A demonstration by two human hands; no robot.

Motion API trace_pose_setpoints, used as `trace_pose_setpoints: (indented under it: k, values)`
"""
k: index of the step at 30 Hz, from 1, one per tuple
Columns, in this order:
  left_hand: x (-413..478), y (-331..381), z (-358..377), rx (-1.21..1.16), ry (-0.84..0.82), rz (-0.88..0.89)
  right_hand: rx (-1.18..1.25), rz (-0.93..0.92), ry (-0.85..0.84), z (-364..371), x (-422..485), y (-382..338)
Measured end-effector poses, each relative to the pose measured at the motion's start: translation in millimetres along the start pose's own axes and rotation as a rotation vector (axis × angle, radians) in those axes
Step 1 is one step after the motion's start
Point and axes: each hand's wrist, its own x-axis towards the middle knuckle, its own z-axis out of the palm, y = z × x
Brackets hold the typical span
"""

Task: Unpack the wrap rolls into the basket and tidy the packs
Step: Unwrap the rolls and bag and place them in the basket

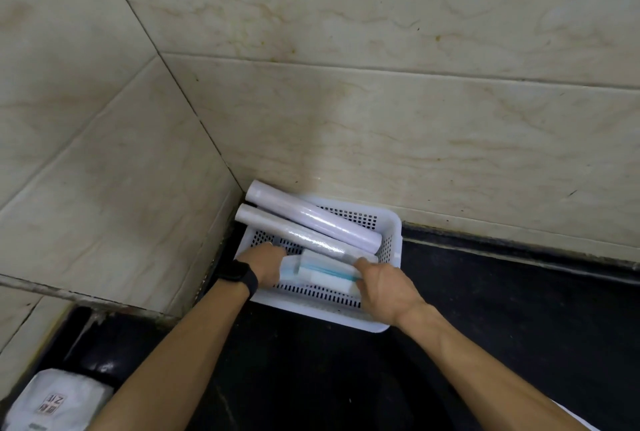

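Currently both hands, left hand (266, 262) and right hand (384, 287), pinch the pack (318, 271) over the basket (391, 223); rolls (311, 219) overhanging at 10 o'clock could tip out.

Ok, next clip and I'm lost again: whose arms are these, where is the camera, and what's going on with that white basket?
There is no machine here. A person wears a camera on the head, looking down at their own two bare arms. The left hand, with a dark wristband, and the right hand each grip one end of a white pack with teal stripes, holding it inside a white slotted basket. Two wrap rolls already lie in the basket, their ends jutting over its rim. The basket stands on a dark counter in a tiled corner. Another white pack lies bottom left.
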Motion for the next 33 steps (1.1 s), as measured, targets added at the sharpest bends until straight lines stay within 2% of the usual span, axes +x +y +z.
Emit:
trace_pose_setpoints:
  k: [3,6,14,21,26,33]
  values:
    - [-36,-25,-23,-0.065,0.183,-0.055,0.042,0.043,0.018,-4,-3,-1]
    - [-81,-62,-26,-0.232,0.391,-0.143,0.076,0.061,-0.012,1,2,-10]
    - [-146,-98,30,-0.878,0.502,-0.159,0.182,0.018,-0.233,48,60,-56]
    - [-147,-90,48,-1.067,0.467,-0.18,0.072,0.042,-0.214,58,83,-70]
    - [-143,-85,49,-1.116,0.465,-0.174,0.001,0.045,-0.096,61,80,-77]
    - [-128,-74,38,-1.041,0.328,-0.052,0.308,0.057,0.055,26,41,-68]
